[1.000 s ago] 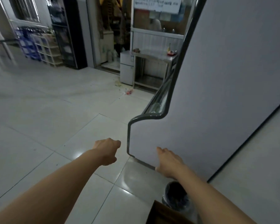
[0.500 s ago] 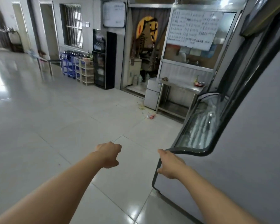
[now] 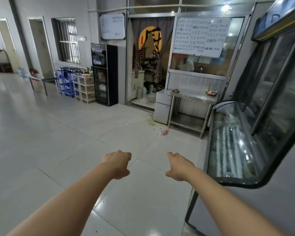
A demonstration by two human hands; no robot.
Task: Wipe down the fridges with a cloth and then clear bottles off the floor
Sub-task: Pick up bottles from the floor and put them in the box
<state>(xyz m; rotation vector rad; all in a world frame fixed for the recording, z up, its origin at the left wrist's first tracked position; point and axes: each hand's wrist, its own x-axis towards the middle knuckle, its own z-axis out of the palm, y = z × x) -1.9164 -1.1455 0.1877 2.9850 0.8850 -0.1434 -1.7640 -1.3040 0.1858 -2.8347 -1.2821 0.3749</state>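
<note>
- Head view: left hand [image 3: 117,163] and right hand [image 3: 178,166] reach forward over the tiled floor [image 3: 58,142], well apart.
- Each grip is loose, fingers curled downward, holding nothing; no cloth shows.
- Glass-fronted fridge [image 3: 237,150] stands just right of the right hand.
- Small red litter [image 3: 164,132] lies on the floor near a steel tabletop [image 3: 192,97]; whether it is a bottle is unclear.
</note>
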